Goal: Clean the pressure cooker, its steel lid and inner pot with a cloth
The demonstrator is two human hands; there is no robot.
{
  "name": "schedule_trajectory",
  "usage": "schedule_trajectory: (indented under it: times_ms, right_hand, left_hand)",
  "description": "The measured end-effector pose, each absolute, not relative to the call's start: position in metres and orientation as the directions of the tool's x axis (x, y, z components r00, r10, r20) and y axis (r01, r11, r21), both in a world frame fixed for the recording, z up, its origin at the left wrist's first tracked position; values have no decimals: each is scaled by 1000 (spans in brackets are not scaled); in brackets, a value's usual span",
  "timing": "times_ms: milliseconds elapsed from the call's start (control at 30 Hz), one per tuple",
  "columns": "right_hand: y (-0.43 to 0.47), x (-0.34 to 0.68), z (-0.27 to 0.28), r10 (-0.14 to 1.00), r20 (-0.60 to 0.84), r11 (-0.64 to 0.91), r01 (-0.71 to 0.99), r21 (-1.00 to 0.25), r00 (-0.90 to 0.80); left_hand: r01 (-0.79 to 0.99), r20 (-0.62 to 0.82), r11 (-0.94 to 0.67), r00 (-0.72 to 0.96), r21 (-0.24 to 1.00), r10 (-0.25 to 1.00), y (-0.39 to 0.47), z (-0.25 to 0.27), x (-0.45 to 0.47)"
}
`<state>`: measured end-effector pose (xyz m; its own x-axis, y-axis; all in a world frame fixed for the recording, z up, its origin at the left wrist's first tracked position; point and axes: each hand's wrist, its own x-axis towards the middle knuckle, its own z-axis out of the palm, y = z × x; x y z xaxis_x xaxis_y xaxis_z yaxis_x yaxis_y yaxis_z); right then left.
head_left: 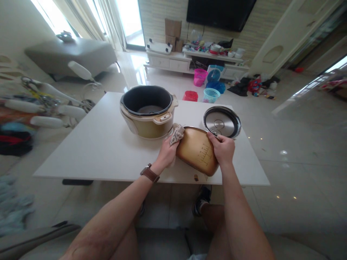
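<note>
1. Nearest: the person's bare legs, one dark shoe [202, 200] on the floor below the table edge.
2. White table [89, 148] beyond the knees; a small dark-and-yellow patch [196, 177] at its near edge.
3. Left hand [167, 152], brown-strapped watch [150, 173] at the wrist: closed round a patterned cloth [177, 134], which is pressed to the left side of the gold pot [195, 148].
4. Right hand [225, 147]: gripping the pot's right side by the rim, thumb along the edge.
5. Gold pot: tilted between both hands, over the near right part of the table; dark graduated marks on the face toward the viewer. Cannot tell whether its lower edge touches the tabletop.
6. Farther left on the table: cooker body [148, 126], upright, dark interior showing. Far right: round lid [222, 122], metal underside up, just beyond the right hand.
7. Floor past the table: red stool [190, 96], light-blue basket [211, 95], pink basket [200, 77].
8. Farthest: white cabinet [177, 64] bearing clutter, cardboard boxes [172, 28], wall television [221, 13].
</note>
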<state>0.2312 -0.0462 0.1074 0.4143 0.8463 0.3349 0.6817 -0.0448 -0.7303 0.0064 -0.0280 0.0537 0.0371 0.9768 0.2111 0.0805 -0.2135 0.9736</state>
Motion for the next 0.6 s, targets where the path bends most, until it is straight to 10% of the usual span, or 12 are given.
schedule_trajectory:
  times_ms: [333, 600]
  right_hand:
    - [-41, 239, 84, 876, 329, 122, 499, -858, 351]
    - [-37, 237, 81, 918, 263, 97, 477, -874, 295]
  left_hand:
    - [-75, -138, 134, -54, 988, 989, -5, 35, -5]
    - [277, 382, -384, 64, 881, 922, -28, 64, -15]
